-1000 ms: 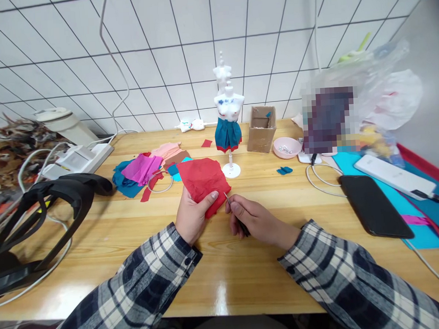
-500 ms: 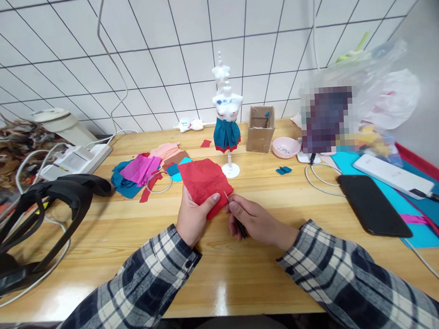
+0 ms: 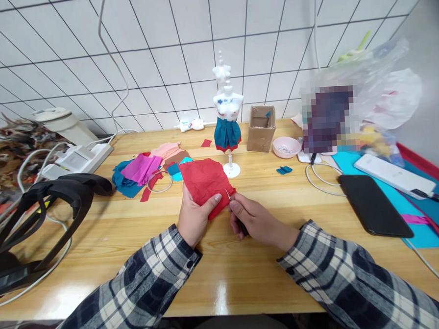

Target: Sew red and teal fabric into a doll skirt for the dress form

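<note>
My left hand [image 3: 195, 216] pinches a red crinkled sheet [image 3: 204, 181] between its thumb and the fingers underneath. At the sheet's right edge, my right hand [image 3: 249, 216] is closed on a small tool [image 3: 242, 227] with a dark handle; its thin metal tip touches or lies over the sheet. Most of the tool is hidden by the fingers. Just behind the sheet stands a small white mannequin [image 3: 228, 107] wearing a teal skirt [image 3: 227, 133] with a red hem.
Coloured scraps [image 3: 141, 171] lie at left beside a black headset [image 3: 72, 201]. Behind are a cardboard box [image 3: 260, 133] and a pink bowl [image 3: 286, 147]. A phone [image 3: 374, 204], a white power bank [image 3: 393, 175] and cables lie at right.
The metal tip and my right fingers have shifted very slightly at the sheet's right edge. Both hands keep their hold, and the whole view has moved a little.
</note>
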The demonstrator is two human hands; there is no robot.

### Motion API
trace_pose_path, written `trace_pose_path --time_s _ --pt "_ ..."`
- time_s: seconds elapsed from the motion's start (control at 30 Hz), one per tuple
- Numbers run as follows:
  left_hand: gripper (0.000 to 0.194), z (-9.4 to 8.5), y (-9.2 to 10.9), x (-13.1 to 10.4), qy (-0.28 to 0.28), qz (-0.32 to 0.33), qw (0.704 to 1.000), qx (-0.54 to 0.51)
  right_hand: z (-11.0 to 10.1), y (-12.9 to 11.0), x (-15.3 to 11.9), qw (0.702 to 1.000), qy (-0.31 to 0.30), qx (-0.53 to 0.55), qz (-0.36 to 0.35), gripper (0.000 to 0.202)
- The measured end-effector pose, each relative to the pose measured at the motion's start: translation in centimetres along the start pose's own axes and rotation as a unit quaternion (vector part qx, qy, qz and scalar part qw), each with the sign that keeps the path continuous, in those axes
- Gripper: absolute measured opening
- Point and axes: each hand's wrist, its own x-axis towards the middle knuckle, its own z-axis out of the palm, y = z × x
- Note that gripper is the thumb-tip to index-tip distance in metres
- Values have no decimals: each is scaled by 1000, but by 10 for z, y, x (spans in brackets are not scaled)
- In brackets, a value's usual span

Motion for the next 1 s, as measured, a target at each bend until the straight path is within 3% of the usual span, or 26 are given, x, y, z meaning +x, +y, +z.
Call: trace_pose_path --time_s 0.47,0.63,1.0 --pt "65 1 0 1 13 8 1000 3 0 3 -1 999 -14 24 19 37" --pt "66 0 3 -1 -11 19 999 49 0 2 0 999 -17 42 18 40" --pt "61 4 8 -3 -13 36 996 82 1 0 0 999 10 49 15 43"
